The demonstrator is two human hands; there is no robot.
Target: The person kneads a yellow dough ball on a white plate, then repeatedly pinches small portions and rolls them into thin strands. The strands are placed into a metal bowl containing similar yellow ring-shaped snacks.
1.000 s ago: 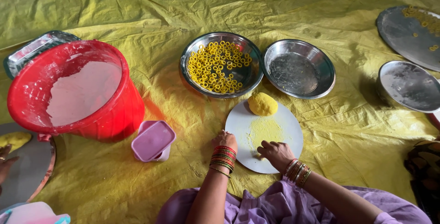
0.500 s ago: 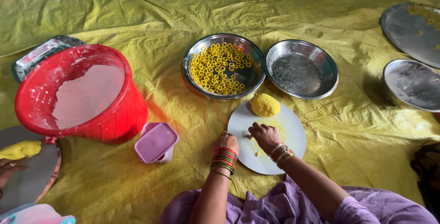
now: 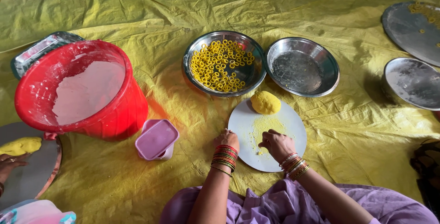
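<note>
A white round board (image 3: 293, 128) lies on the yellow sheet in front of me. A ball of yellow dough (image 3: 265, 102) sits at its far edge, with a smear of yellow crumbs (image 3: 266, 125) in the middle. My left hand (image 3: 226, 140), fingers curled, rests on the board's left rim. My right hand (image 3: 276, 144) presses down on the board just below the smear, its fingers bent under, so whatever lies beneath it is hidden. Both wrists carry bangles.
Behind the board stand a steel bowl of yellow dough rings (image 3: 223, 63) and an empty steel bowl (image 3: 302, 66). At the left are a red bucket of flour (image 3: 78, 89) and a pink lidded box (image 3: 156, 139). Steel plates (image 3: 412, 82) lie right. Another person's hand (image 3: 8, 163) rests by yellow dough (image 3: 20, 145).
My right hand slid forward over the board's yellow smear, then back toward me a little. My left hand stayed at the board's rim.
</note>
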